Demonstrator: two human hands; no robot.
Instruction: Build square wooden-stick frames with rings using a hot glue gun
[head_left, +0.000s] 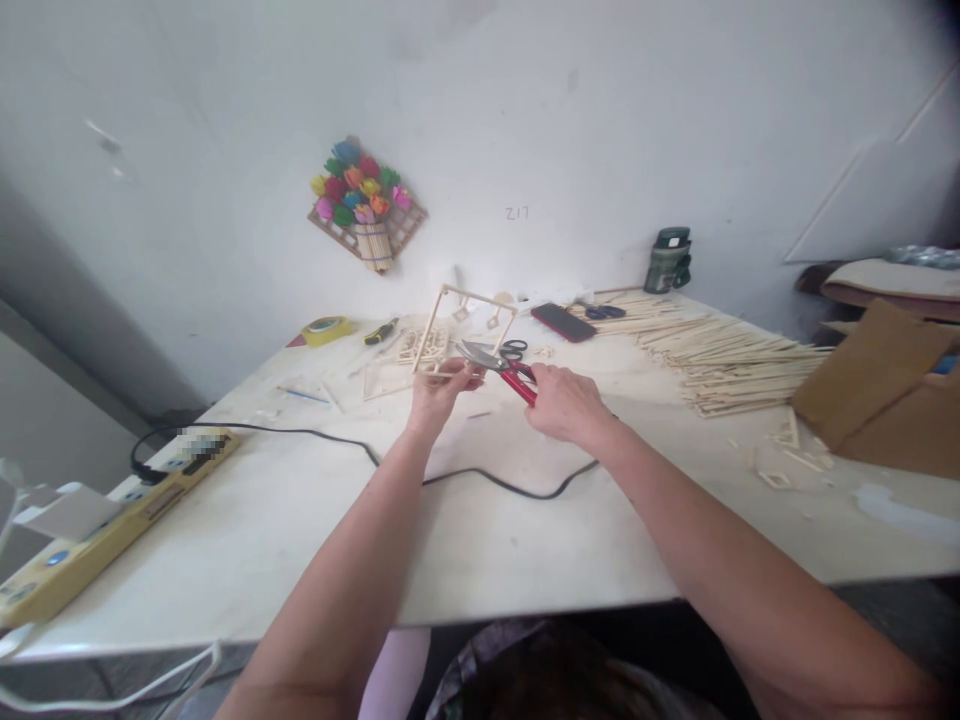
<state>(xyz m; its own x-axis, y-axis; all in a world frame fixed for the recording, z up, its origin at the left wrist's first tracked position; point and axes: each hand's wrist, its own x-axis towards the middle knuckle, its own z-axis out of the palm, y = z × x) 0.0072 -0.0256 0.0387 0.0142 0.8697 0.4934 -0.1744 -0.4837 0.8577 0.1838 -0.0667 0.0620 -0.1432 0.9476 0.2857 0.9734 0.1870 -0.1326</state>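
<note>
- Two bare forearms reach from the near edge of the white table [480, 560] toward its middle, and a black cable [480, 478] snakes across the tabletop beneath them.
- At the near left, a yellow power strip [112, 520] lies on the table's edge, its long side angled up to the right.
- The right hand [564, 402] is closed around the red handles of a pair of snips [501, 368]; the tool's long axis runs from lower right to upper left, and its grey blades point left toward the other hand.
- The left hand [439, 388] pinches a thin wooden stick [442, 374] between fingertips and thumb, right at the blade tips; the stick lies roughly level, left to right. Whether the blades are touching it cannot be told.
- Just behind the hands stands a stick frame [466, 318], leaning, with small pieces hanging from its top bar, and black-handled scissors [513, 349] lie beside it.
- Farther right, a big heap of loose sticks [720, 350] spreads out, their lengths running mostly left to right, next to a brown cardboard box [877, 390].
- Toward the back lie a red phone [564, 322], a yellow tape roll [327, 329], and a dark bottle [669, 260] against the wall.
- On the wall hangs a colourful paper flower piece [366, 205].
</note>
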